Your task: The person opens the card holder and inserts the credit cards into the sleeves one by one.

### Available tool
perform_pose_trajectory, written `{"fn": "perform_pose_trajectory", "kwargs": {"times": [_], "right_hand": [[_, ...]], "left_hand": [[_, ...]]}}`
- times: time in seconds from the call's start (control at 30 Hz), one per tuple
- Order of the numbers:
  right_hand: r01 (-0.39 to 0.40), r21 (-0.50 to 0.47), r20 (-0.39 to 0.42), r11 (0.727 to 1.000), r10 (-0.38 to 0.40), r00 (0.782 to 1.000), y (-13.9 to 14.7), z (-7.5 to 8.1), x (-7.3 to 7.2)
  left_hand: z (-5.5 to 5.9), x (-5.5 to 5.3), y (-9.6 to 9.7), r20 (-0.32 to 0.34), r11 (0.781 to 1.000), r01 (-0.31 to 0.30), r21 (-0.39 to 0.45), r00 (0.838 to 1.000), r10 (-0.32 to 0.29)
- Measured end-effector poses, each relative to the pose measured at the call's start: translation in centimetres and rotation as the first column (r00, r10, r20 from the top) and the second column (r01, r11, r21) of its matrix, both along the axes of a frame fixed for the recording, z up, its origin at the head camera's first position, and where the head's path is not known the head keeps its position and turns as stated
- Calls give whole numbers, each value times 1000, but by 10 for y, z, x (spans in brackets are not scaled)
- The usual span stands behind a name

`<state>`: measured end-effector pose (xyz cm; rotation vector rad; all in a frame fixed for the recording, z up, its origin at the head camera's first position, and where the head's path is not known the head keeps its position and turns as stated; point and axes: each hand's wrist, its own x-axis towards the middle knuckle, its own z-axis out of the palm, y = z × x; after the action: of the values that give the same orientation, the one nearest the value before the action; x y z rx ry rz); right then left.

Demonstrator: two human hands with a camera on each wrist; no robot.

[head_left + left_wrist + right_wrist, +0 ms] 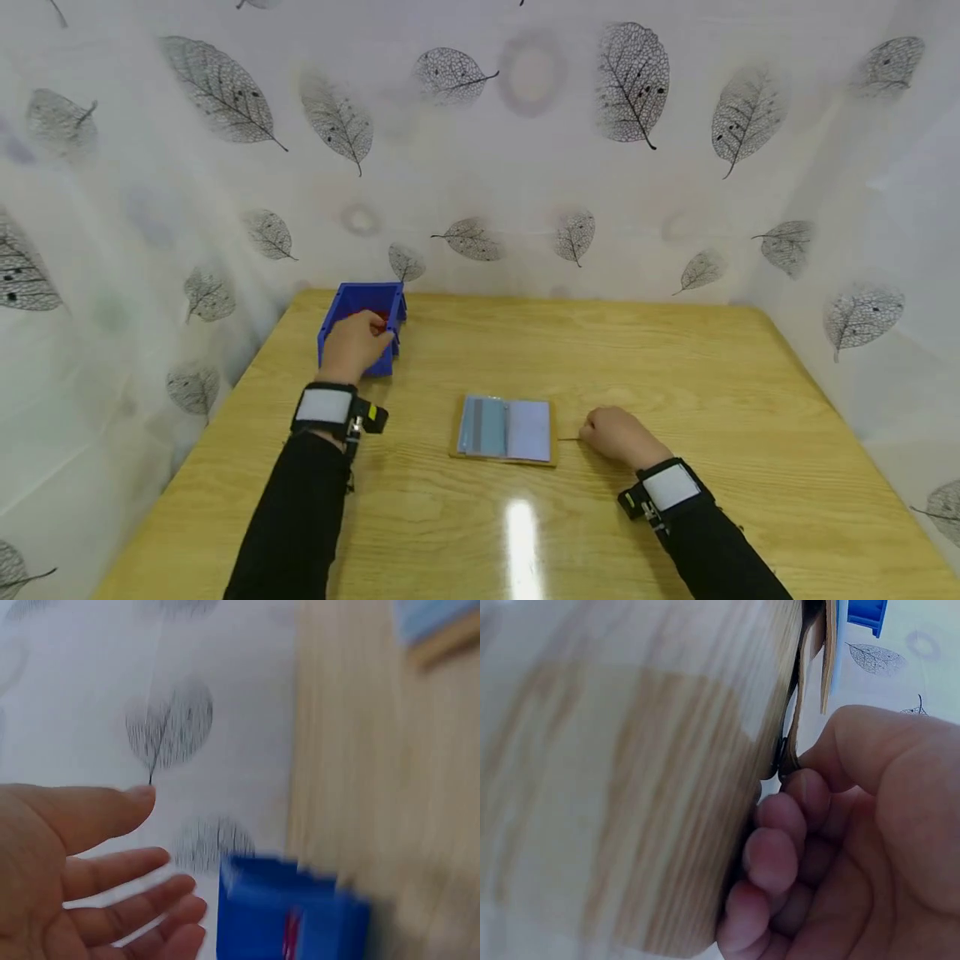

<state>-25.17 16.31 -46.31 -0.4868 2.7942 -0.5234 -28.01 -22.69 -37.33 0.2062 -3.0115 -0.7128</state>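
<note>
An open booklet [527,429] with a tan cover lies on the table, a blue-grey, clear-sleeved page on its left and a white page on its right. From its right edge a thin brown strap [798,720] runs to my right hand [618,435], which pinches the strap's end between thumb and index finger; the other fingers are curled close to the tabletop. At the back left, my left hand [354,343] is over a blue plastic bin [367,296] holding something red [381,316]. Thumb and fingers [124,866] are apart in the left wrist view, with nothing between them.
The wooden table [600,350] extends around the booklet and bin. A white curtain [480,158] with leaf prints hangs behind the back edge and down both sides.
</note>
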Motion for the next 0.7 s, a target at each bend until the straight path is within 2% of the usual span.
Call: {"fn": "perform_pose_trajectory", "kwargs": {"times": [0.07,0.1,0.2,0.3,0.4,0.5,0.6,0.7], "right_hand": [[4,-7,5,1000,-4,1000,0,0,0],[0,-14,1,1000,0,1000,1,1,0],[-29,-40,-16,999,28,999,2,0,1],[-38,-64,-28,997,36,999,4,1,2],[-26,-63,-27,998,24,999,4,-1,4],[-6,-53,-14,999,5,1000,1,-1,5],[-5,-36,-15,999,4,1000,-2,1,7],[1,-16,-34,1000,-1,999,-2,2,6]], "left_hand": [[-1,-15,-19,-6,997,1,-80,1000,-1],[-7,-23,-28,9,993,18,-113,1000,-17],[-31,-41,-45,74,981,71,-178,996,-58],[-52,-55,-49,110,977,126,-174,988,-108],[-66,-65,-48,122,981,89,-174,990,-68],[-76,-72,-47,153,983,2,-184,988,27],[-79,-77,-46,179,979,-74,-189,978,109],[-77,-79,-44,187,978,-92,-189,974,128]]}}
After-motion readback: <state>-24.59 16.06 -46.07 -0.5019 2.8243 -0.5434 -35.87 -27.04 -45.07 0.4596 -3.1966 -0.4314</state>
